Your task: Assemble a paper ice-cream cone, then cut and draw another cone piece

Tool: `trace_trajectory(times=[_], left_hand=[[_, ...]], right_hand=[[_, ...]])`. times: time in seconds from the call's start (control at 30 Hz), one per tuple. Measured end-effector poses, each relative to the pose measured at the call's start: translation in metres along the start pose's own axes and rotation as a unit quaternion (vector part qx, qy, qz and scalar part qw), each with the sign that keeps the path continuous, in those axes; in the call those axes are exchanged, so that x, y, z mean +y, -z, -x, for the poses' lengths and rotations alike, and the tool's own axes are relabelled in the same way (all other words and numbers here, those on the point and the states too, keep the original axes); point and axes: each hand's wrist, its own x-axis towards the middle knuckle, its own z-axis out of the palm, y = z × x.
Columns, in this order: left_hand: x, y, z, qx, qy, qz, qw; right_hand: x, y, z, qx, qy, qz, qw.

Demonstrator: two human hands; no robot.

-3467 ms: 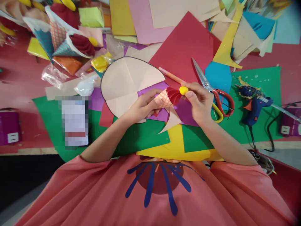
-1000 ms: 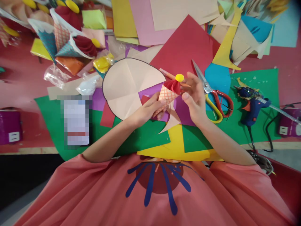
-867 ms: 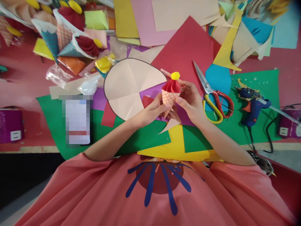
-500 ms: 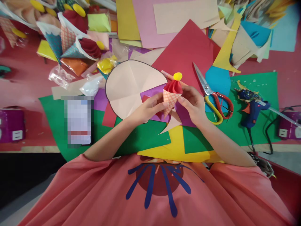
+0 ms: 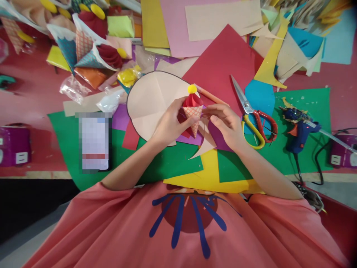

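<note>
My left hand [image 5: 169, 125] holds a small paper ice-cream cone [image 5: 193, 115] upright, fingers wrapped round its checked orange cone. Folded red paper fills the cone's top and a yellow ball [image 5: 192, 89] sits on the tip. My right hand [image 5: 226, 123] hovers just right of the cone with fingers loosely spread, fingertips near its rim and holding nothing. Behind the cone lies a peach paper circle [image 5: 152, 100] with a dark outline and fold creases.
Scissors [image 5: 251, 111] with red and yellow handles lie right of my right hand. A blue glue gun [image 5: 298, 126] rests further right on green paper. An orange pencil [image 5: 212, 96] lies on red paper. Finished paper cones [image 5: 92, 52] are piled at the back left. A phone [image 5: 95, 141] lies at the left.
The cone was turned from lying sideways to upright and shifted left. My right hand let go of the yellow ball and the cone and drew slightly away.
</note>
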Motion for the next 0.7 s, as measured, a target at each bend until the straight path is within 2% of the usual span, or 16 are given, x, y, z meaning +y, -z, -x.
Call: trace_trajectory(times=[0.17, 0.33, 0.4, 0.5, 0.7], left_hand=[[0.001, 0.004, -0.003, 0.019, 0.055, -0.019, 0.998], [0.007, 0.009, -0.006, 0.035, 0.026, -0.156, 0.987], [0.007, 0.010, -0.007, 0.034, 0.034, -0.188, 0.981], [0.008, 0.011, -0.007, 0.030, 0.048, -0.194, 0.979], [0.009, 0.021, -0.009, 0.035, 0.025, -0.196, 0.980]], right_hand=[[0.004, 0.000, 0.000, -0.034, -0.015, 0.017, 0.999], [0.008, 0.002, 0.000, -0.066, -0.010, 0.062, 0.996], [0.008, 0.002, 0.000, -0.071, -0.006, 0.070, 0.995], [0.007, 0.002, -0.001, -0.071, -0.010, 0.074, 0.995], [0.008, 0.002, -0.001, -0.064, -0.006, 0.061, 0.996]])
